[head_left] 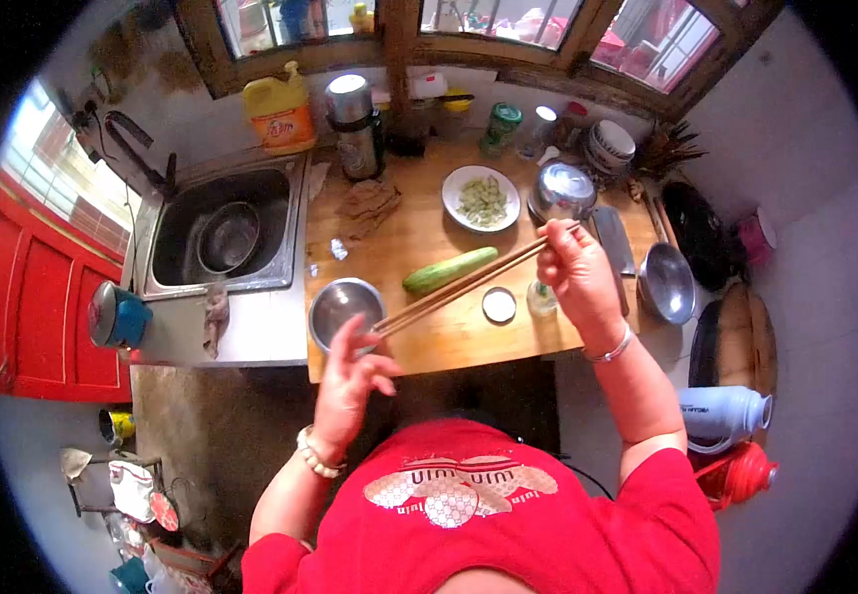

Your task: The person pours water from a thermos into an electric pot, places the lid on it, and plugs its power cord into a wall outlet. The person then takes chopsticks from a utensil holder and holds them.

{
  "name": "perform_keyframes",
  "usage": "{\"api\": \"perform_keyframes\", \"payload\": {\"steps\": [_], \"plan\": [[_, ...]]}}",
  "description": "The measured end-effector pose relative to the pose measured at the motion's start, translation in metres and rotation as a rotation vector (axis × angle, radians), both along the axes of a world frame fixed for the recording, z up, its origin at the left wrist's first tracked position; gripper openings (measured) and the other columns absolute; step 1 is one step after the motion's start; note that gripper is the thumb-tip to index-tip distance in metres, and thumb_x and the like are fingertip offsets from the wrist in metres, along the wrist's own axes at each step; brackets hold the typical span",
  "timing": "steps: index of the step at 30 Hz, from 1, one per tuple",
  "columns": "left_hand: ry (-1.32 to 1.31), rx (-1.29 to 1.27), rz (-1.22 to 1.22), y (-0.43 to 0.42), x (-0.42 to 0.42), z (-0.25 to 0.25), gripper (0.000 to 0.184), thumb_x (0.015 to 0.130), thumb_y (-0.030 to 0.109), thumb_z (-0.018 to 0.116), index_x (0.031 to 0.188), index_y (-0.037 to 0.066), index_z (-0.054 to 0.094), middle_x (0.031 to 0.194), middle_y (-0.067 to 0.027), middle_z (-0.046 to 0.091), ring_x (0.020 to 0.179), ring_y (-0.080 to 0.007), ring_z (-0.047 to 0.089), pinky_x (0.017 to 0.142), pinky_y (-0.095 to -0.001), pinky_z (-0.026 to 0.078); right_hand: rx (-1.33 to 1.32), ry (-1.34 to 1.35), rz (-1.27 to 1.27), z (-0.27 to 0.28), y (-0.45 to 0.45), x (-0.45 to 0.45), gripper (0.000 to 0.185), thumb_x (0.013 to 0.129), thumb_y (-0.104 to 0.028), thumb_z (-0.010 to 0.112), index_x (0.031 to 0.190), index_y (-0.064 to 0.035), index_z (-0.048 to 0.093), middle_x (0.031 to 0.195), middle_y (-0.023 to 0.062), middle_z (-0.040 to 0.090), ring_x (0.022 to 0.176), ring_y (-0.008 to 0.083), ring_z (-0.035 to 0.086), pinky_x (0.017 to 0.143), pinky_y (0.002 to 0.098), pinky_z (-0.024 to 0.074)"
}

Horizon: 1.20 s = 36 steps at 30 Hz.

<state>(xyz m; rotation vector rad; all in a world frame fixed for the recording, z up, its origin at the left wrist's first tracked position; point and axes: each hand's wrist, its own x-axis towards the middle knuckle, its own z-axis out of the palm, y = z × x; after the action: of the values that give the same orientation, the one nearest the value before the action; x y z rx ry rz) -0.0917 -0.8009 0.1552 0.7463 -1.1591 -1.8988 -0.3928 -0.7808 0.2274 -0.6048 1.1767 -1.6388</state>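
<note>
Brown chopsticks (469,289) slant across the wooden counter, with my right hand (582,277) closed on their upper right end. At their lower left end is my left hand (350,381), fingers apart, near the rim of a steel bowl (335,299); whether a fingertip touches the sticks is unclear. A green cucumber (449,270) lies behind the chopsticks. Farther back, a white plate (456,216) holds pale green pieces (483,201). A round white lid (498,305) lies in front of the sticks, beside a glass jar (542,297) partly hidden by my right hand.
A cleaver (612,241), a covered metal pot (563,190) and another metal bowl (667,284) stand at the right. At the left are a sink (167,267) with a basin (229,238) and a crumpled brown cloth (368,206). A thermos (355,129) stands at the back.
</note>
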Motion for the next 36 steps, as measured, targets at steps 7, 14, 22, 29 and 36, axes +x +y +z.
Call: {"api": "perform_keyframes", "payload": {"steps": [7, 14, 22, 29, 36], "plan": [[-0.105, 0.120, -0.112, -0.006, -0.018, 0.010, 0.022, 0.093, 0.023, 0.046, 0.108, 0.008, 0.046, 0.075, -0.0053, 0.057, 0.049, -0.0076, 0.049, 0.038, -0.0161, 0.033, -0.006, 0.054, -0.004, -0.020, 0.014, 0.021, 0.014, 0.087, -0.017, 0.057, 0.083, -0.0042, 0.057, 0.058, -0.0019, 0.048, 0.048, 0.0056, 0.042, 0.045, 0.0185, 0.0325], [-0.278, 0.027, -0.216, 0.013, -0.046, 0.008, 0.011, 0.091, 0.017, 0.050, 0.091, 0.007, 0.051, 0.060, 0.0053, 0.042, 0.050, -0.0024, 0.036, 0.043, -0.0173, 0.029, 0.047, 0.116, -0.155, -0.043, 0.053, 0.018, 0.015, 0.087, -0.019, 0.058, 0.083, -0.0049, 0.055, 0.058, -0.0029, 0.042, 0.049, 0.0065, 0.037, 0.045, 0.0198, 0.0302], [-0.328, -0.081, -0.245, 0.037, -0.090, 0.007, 0.010, 0.092, 0.016, 0.047, 0.089, 0.006, 0.048, 0.061, 0.0050, 0.042, 0.048, -0.0028, 0.036, 0.042, -0.0178, 0.028, 0.258, -0.064, 0.016, -0.052, 0.118, 0.053, 0.017, 0.086, -0.016, 0.058, 0.094, -0.0024, 0.054, 0.078, 0.0052, 0.059, 0.062, 0.0108, 0.056, 0.057, 0.0222, 0.0462], [-0.273, -0.061, -0.393, 0.051, -0.101, 0.011, 0.011, 0.093, 0.017, 0.045, 0.094, 0.006, 0.046, 0.063, 0.0003, 0.047, 0.046, -0.0061, 0.039, 0.040, -0.0180, 0.030, 0.157, 0.029, -0.126, -0.033, 0.148, 0.052, 0.018, 0.084, -0.010, 0.059, 0.099, -0.0006, 0.054, 0.082, 0.0070, 0.059, 0.067, 0.0122, 0.056, 0.063, 0.0230, 0.0470], [-0.196, 0.076, -0.530, 0.056, -0.109, 0.006, 0.012, 0.093, 0.018, 0.044, 0.096, 0.007, 0.044, 0.065, -0.0013, 0.050, 0.045, -0.0071, 0.042, 0.040, -0.0181, 0.031, 0.124, 0.195, -0.229, -0.038, 0.154, 0.057, 0.013, 0.085, -0.009, 0.057, 0.096, -0.0014, 0.055, 0.085, 0.0065, 0.059, 0.073, 0.0116, 0.057, 0.063, 0.0224, 0.0467]]}}
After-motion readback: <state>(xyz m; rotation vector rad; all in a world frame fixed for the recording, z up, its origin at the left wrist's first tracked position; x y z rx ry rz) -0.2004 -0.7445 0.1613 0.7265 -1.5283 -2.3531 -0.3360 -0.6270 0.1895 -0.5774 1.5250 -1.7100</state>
